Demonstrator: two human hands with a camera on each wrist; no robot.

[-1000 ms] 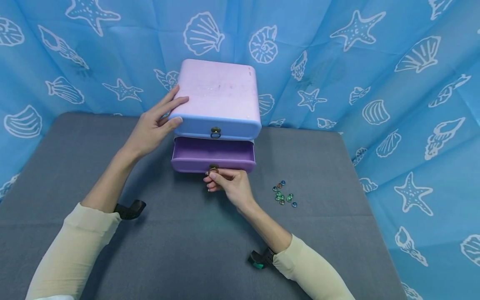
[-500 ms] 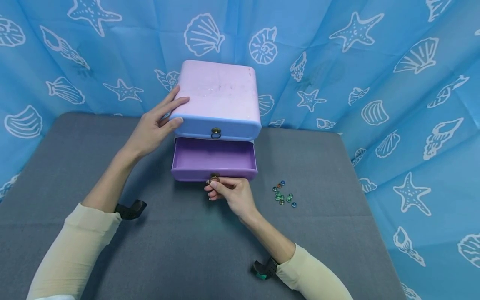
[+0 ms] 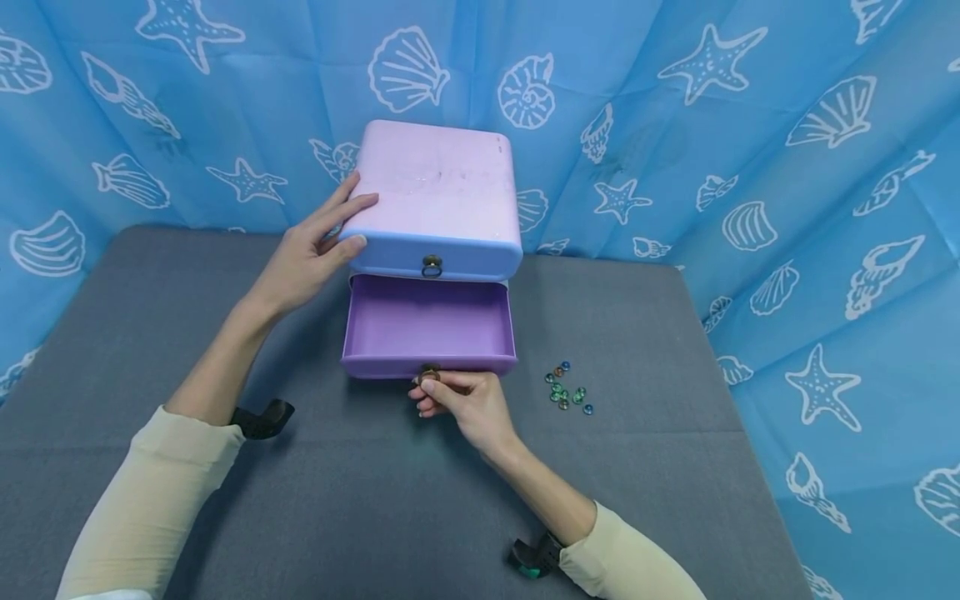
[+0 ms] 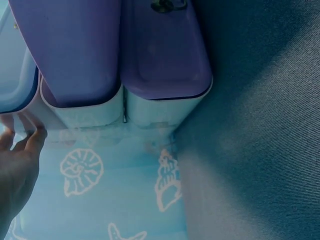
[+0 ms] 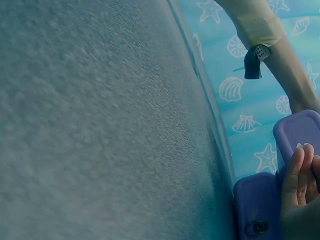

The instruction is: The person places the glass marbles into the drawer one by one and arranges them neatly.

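A small drawer cabinet [image 3: 438, 179] with a pink top stands at the back of the table. Its top blue drawer [image 3: 382, 252] is closed, while the purple drawer [image 3: 378, 367] below it is pulled well out, with a bare floor inside. Another purple drawer [image 4: 167, 55], closed, shows lowest in the left wrist view. My right hand [image 3: 476, 408] pinches the brass ring pull [image 3: 430, 374] of the pulled-out drawer between thumb and fingers. My left hand [image 3: 300, 254] rests against the cabinet's left side, its extended fingers on the top edge and thumb near the front corner.
Several small glass gems [image 3: 557, 395], green, blue and amber, lie on the grey tabletop [image 3: 360, 508] to the right of the cabinet. A blue curtain [image 3: 660, 158] with white shell prints hangs close behind the cabinet and along the right.
The purple drawer has slid further out toward me, my right hand moving back with its ring pull. My left hand and the cabinet have stayed in place.
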